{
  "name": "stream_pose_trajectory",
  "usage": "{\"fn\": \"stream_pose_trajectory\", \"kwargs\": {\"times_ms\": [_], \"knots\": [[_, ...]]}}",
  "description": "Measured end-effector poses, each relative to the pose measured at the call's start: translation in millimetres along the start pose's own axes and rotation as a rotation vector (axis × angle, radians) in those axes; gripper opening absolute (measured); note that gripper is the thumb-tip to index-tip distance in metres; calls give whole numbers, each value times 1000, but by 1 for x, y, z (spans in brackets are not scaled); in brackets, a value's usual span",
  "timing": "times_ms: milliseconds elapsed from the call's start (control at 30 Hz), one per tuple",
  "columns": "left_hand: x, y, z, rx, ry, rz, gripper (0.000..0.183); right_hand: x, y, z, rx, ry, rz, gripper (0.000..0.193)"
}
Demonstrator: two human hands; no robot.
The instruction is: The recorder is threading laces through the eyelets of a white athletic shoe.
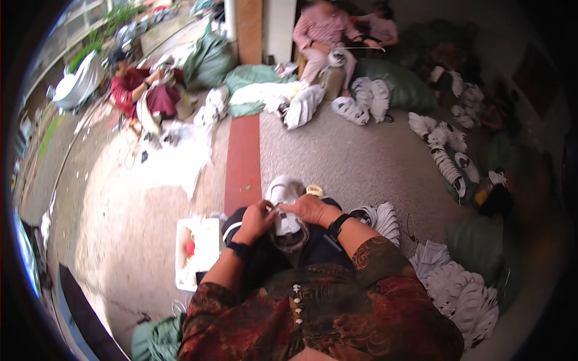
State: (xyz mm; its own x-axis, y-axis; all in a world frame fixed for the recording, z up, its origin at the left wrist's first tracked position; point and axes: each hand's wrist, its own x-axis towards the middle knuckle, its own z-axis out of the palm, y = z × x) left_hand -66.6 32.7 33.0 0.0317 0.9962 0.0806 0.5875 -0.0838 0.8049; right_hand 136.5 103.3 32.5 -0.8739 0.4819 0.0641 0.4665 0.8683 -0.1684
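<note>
Over my lap, between my knees, is a white rounded piece (284,190) that looks like a soft shoe upper; its kind is not certain. A white part with a dark rounded rim (289,240) shows below my hands. My left hand (257,219) is closed, its fingertips pinching the white piece's edge. Beside it, my right hand (308,209) bends over the same piece, thumb and fingers together near the left fingertips. Any thread or needle there is too small to make out. Both wrists wear dark bands.
A white tray (197,246) with a small red item stands at my left. Stacked white pieces (460,295) and green sacks (475,243) lie at my right. Farther off, seated people handle similar pieces: one in dark red (141,90), one in pink (325,30).
</note>
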Motion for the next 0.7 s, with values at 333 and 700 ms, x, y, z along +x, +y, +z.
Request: {"fn": "stream_pose_trajectory", "kwargs": {"times_ms": [333, 700], "knots": [[-14, -32, -54, 74, 59, 214, 10, -47, 34, 1, 174, 401, 117, 10], [-157, -187, -145, -370, 288, -395, 5, -251, 114, -24, 208, 530, 798, 13]]}}
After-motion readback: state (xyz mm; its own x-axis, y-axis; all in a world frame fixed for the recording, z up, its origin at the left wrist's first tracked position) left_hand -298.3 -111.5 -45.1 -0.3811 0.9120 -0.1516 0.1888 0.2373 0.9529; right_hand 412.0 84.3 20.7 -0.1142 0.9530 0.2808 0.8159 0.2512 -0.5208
